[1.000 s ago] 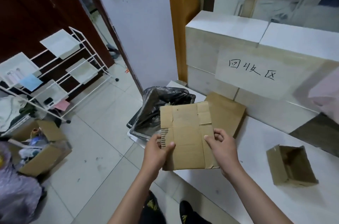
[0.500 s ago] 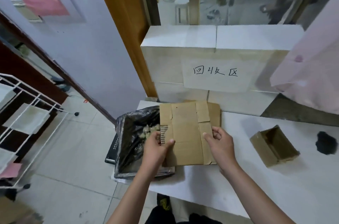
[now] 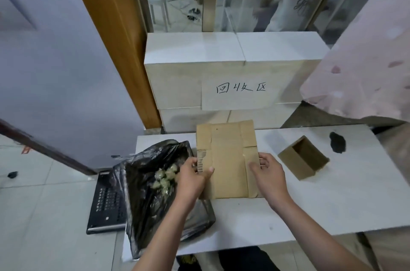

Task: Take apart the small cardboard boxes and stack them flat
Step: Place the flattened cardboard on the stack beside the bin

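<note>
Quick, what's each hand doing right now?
Left hand: grips the left edge of the flattened cardboard.
Right hand: grips its right edge.

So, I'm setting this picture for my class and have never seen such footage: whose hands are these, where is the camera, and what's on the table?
The camera sits on a person's head, looking forward and down, so the two bare hands are the wearer's own. The left hand and right hand hold a flattened cardboard box by its side edges, low over the white table. To the right stands a small open box, not yet taken apart. At the left, a black plastic bag hangs over the table's edge. Behind is a handwritten paper sign.
</note>
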{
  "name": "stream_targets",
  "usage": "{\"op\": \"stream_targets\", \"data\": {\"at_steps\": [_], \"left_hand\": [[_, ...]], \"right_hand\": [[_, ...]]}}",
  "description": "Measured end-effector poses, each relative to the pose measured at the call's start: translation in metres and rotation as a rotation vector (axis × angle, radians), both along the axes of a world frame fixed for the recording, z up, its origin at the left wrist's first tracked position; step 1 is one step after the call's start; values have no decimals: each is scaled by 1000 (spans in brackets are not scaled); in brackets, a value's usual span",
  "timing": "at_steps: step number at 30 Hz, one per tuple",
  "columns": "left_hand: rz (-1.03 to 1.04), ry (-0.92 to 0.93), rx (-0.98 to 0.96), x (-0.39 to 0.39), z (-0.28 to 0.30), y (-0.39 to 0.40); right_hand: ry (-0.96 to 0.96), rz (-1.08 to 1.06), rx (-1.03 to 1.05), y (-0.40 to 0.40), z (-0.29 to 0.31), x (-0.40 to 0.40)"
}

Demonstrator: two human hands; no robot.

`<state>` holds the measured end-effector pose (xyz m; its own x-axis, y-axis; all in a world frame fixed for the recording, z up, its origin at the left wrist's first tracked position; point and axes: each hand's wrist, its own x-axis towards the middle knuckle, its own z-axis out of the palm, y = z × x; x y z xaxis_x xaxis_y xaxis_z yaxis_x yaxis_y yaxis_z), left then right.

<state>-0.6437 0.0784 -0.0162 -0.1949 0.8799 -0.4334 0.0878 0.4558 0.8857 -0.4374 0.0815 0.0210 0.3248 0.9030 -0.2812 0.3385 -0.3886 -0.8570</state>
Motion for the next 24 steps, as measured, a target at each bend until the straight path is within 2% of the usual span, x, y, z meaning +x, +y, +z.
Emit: {"op": "stream_targets", "data": {"at_steps": [7, 16, 21, 24], "left_hand": [[-17, 9, -46, -4, -9, 15], [-80, 195, -113, 8, -26, 53], [-147, 410, -138, 15, -45, 79], [-181, 466, -170, 23, -62, 92]], "right_hand": [[-75, 13, -65, 5, -9, -17], [-116, 40, -136, 52, -46, -12], [-131, 56, -196, 81, -76, -8], [-148, 69, -230, 98, -94, -5]]}}
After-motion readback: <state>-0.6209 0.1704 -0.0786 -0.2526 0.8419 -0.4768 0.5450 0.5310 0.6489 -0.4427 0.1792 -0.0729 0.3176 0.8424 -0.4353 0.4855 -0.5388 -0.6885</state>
